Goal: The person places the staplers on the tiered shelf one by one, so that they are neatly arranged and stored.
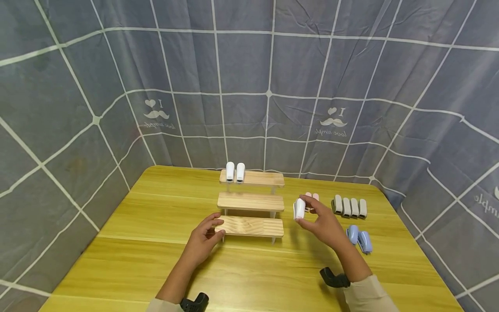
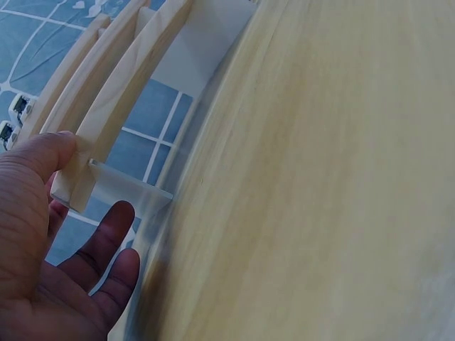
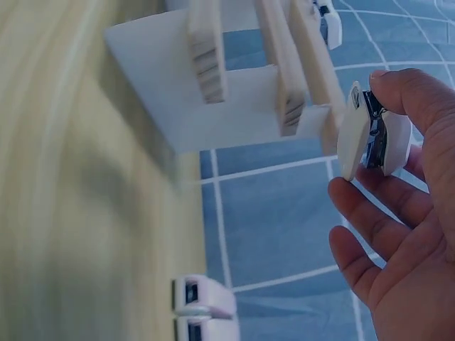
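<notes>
My right hand (image 1: 324, 223) holds a small white stapler (image 1: 299, 209) between thumb and fingers, raised to the right of a three-step wooden display stand (image 1: 249, 226). The right wrist view shows this stapler (image 3: 353, 131) side-on, its dark metal inner part visible. With my left hand (image 1: 202, 239) I grip the left end of the lowest step; in the left wrist view the thumb lies over the end of that wooden board (image 2: 114, 106), and two fingers extend below it. Two more white staplers (image 1: 230, 172) stand side by side at the left of the top step.
Pink staplers (image 1: 315, 196) sit partly hidden behind my right hand. Several grey staplers (image 1: 346, 207) form a row to the right, with two blue staplers (image 1: 365, 242) nearer me. A grey gridded curtain (image 1: 245, 65) surrounds the wooden table (image 1: 156, 225) at the back and sides.
</notes>
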A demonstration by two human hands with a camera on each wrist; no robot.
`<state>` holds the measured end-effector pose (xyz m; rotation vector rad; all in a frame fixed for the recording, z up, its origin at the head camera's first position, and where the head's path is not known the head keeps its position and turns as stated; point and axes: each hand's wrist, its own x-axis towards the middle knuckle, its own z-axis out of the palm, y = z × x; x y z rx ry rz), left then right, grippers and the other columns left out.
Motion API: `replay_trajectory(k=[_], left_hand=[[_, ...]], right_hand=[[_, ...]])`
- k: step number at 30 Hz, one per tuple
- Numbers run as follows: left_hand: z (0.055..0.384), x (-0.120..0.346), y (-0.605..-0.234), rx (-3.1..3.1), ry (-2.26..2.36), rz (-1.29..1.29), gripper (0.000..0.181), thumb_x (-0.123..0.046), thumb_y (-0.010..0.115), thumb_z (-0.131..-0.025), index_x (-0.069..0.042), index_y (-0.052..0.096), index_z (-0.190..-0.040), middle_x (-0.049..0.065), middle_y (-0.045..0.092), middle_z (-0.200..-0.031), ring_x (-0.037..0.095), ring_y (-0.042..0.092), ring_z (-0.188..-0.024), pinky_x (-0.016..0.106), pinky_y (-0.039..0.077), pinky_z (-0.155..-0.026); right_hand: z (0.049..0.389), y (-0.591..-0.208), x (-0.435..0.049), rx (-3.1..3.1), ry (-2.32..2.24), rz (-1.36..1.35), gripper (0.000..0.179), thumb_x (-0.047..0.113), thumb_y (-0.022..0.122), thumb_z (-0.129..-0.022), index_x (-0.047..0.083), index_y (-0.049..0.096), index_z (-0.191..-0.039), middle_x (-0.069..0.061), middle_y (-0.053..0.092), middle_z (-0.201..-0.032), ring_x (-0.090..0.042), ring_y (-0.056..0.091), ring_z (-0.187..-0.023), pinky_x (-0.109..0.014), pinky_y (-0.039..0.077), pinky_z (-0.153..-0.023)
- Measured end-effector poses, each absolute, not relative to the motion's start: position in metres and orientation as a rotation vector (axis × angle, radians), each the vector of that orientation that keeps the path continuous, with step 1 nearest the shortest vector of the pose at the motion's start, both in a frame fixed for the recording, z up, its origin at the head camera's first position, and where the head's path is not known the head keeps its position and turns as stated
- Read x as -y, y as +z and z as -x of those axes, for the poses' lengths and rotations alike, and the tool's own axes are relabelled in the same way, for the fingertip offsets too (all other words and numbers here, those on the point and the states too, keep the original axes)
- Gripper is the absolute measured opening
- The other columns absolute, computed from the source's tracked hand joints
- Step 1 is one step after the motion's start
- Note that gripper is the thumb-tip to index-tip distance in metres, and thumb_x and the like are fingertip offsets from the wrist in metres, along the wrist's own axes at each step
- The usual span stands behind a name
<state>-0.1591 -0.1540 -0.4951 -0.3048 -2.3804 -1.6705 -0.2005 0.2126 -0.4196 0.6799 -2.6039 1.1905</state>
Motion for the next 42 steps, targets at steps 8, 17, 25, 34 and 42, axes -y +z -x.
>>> replay_trajectory(k=[8,17,25,34,42], left_hand=[[0.159,0.155,-0.495,2.397,-1.663,0.295,0.026,-0.009,0.073,-0.092,-0.007,0.069,-0.117,0.009,0.053,-0.144,0.023,0.060,-0.109,0.031,0.051,-0.086],[0.157,0.155,-0.498,2.409,-1.666,0.281,0.026,-0.008,0.073,-0.091,-0.008,0.069,-0.117,0.009,0.053,-0.144,0.022,0.060,-0.108,0.032,0.051,-0.086],[0.158,0.156,-0.498,2.406,-1.665,0.287,0.026,-0.009,0.073,-0.091,-0.009,0.069,-0.117,0.008,0.053,-0.144,0.022,0.060,-0.108,0.031,0.051,-0.086],[0.159,0.155,-0.498,2.427,-1.655,0.293,0.029,-0.015,0.073,-0.092,-0.009,0.068,-0.120,0.008,0.051,-0.146,0.021,0.059,-0.109,0.032,0.051,-0.087],[0.158,0.155,-0.495,2.436,-1.661,0.273,0.027,-0.014,0.072,-0.093,-0.008,0.069,-0.119,0.005,0.052,-0.145,0.021,0.058,-0.111,0.035,0.051,-0.090]], right_hand=[[0.206,-0.401,-0.201,2.600,1.155,-0.710,0.066,0.016,0.080,-0.086,0.006,0.050,-0.144,-0.012,0.063,-0.125,-0.030,0.059,-0.113,-0.050,0.050,-0.091],[0.216,-0.388,-0.189,2.595,1.092,-0.754,0.065,0.018,0.080,-0.086,0.006,0.050,-0.143,-0.010,0.064,-0.124,-0.029,0.059,-0.112,-0.049,0.050,-0.090],[0.226,-0.377,-0.175,2.562,1.103,-0.834,0.066,0.015,0.079,-0.086,0.002,0.049,-0.143,-0.011,0.064,-0.124,-0.028,0.058,-0.114,-0.050,0.048,-0.092],[0.236,-0.369,-0.158,2.534,1.110,-0.881,0.064,0.014,0.079,-0.086,0.003,0.050,-0.143,-0.011,0.064,-0.124,-0.029,0.059,-0.113,-0.053,0.047,-0.092],[0.245,-0.364,-0.144,2.530,1.106,-0.907,0.066,0.016,0.080,-0.086,0.004,0.050,-0.144,-0.009,0.063,-0.127,-0.027,0.058,-0.114,-0.049,0.047,-0.093]])
